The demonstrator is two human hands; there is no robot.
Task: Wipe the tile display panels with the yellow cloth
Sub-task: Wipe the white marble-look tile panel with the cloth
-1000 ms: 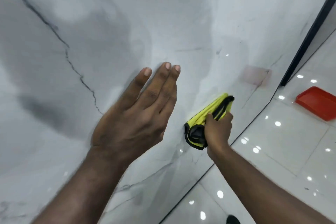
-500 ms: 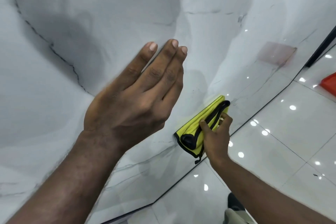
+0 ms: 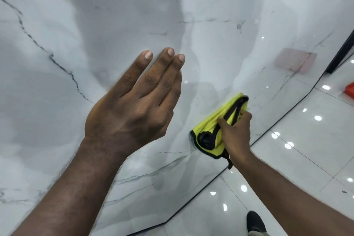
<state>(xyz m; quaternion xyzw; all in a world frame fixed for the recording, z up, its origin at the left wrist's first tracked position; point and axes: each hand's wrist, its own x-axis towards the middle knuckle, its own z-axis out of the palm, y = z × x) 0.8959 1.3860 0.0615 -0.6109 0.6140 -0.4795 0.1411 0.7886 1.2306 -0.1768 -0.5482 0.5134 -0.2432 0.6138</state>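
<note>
The yellow cloth, folded into a pad and edged in black, is pressed against the lower part of the marble-look tile display panel, just above the dark line where the panel meets the glossy floor. It is gripped by the right hand, whose fingers are curled over the bunched upper folds, with the thumb laid across the black trim. The left hand is held flat at the panel with its fingers straight and together and nothing in it; whether the palm touches the tile cannot be told. The cloth is judged to be light, soft and limp, so it is best taken by its gathered middle, where the folds can be kept as one pad; a loose black loop dangling beneath the wrist could trail. The panel is judged to be hard, smooth and slippery, so little drag is to be expected. The cloth's wiping face is hidden against the tile, and its far end is blurred. No dirt or streaks can be made out among the grey veins, shadows and reflected lights. A red object is cut off by the right edge, and a dark shoe is only partly seen at the bottom.
</note>
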